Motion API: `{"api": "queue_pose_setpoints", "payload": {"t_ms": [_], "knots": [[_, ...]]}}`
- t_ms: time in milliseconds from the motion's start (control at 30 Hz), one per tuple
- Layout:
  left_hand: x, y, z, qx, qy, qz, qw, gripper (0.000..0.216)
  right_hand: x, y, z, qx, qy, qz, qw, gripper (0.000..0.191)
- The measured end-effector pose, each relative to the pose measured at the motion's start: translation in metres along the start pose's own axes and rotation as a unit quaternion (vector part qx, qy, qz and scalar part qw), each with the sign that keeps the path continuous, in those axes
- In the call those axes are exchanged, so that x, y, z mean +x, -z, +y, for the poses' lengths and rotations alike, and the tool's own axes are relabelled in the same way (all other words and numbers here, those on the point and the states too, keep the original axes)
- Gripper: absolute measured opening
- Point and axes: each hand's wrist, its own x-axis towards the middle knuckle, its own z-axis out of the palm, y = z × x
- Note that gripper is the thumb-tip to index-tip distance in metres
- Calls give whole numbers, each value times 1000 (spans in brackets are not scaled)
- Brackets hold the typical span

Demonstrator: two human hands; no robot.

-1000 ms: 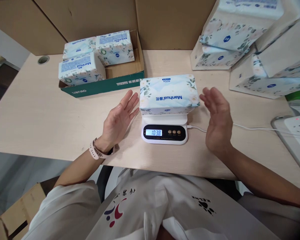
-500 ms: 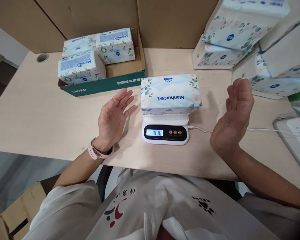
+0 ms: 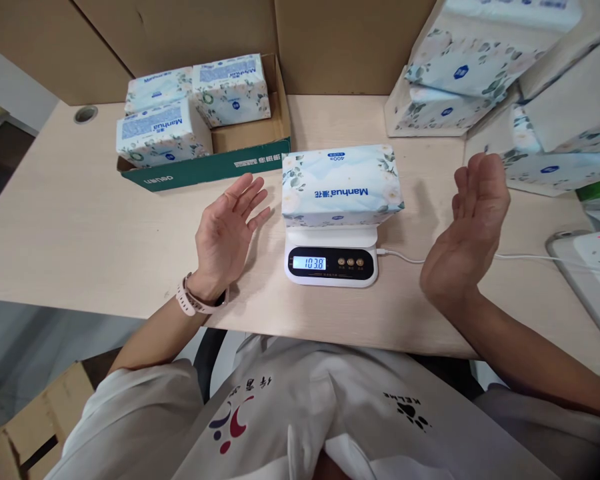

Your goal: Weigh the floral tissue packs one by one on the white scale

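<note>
A floral-printed pack of tissues [image 3: 340,187] rests on a white digital scale [image 3: 331,275], whose lit display reads 103.8. To its left, my left hand [image 3: 229,233] is open with the palm turned up and the fingers apart, touching nothing. My right hand [image 3: 467,230] is raised on the other side, also open, with straight fingers and nothing in it. Both hands stay clear of the pack and the scale. The scale's underside and most of its weighing plate are hidden beneath the pack.
Behind my left hand, a green cardboard tray [image 3: 205,175] holds three tissue packs [image 3: 163,133]. More packs [image 3: 445,110] are stacked at the back right. A white cable [image 3: 405,259] runs from the scale toward a power strip [image 3: 597,257]. Cardboard panels [image 3: 350,47] line the back of the table.
Almost nothing differs. Both hands hold nearly the same open pose, the view has shifted very slightly, and the display reading is the same.
</note>
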Motion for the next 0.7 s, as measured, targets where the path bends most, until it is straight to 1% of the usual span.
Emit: {"api": "queue_pose_setpoints", "payload": {"t_ms": [100, 233, 333, 467, 533, 600, 700], "knots": [[0, 0, 0, 5, -2, 0, 1000, 52, -1, 0, -3, -37, -8, -3, 999, 63], [2, 1, -1, 2, -7, -9, 1000, 54, -2, -1, -4, 1, 1, -1, 1000, 61], [4, 4, -3, 8, -10, -26, 1000, 60, -1, 0, 4, 14, 5, -4, 1000, 59], [6, 11, -4, 37, -9, -72, 997, 67, 3, 4, 27, 22, 45, -14, 999, 62], [6, 13, -5, 44, -9, -85, 995, 68, 4, 5, 34, 24, 60, -18, 998, 62], [7, 14, -5, 45, -8, -87, 995, 69, 4, 4, 35, 21, 66, -19, 997, 60], [7, 13, -7, 46, -5, -79, 996, 68, 1, 2, 29, 26, 67, -27, 997, 58]]}}
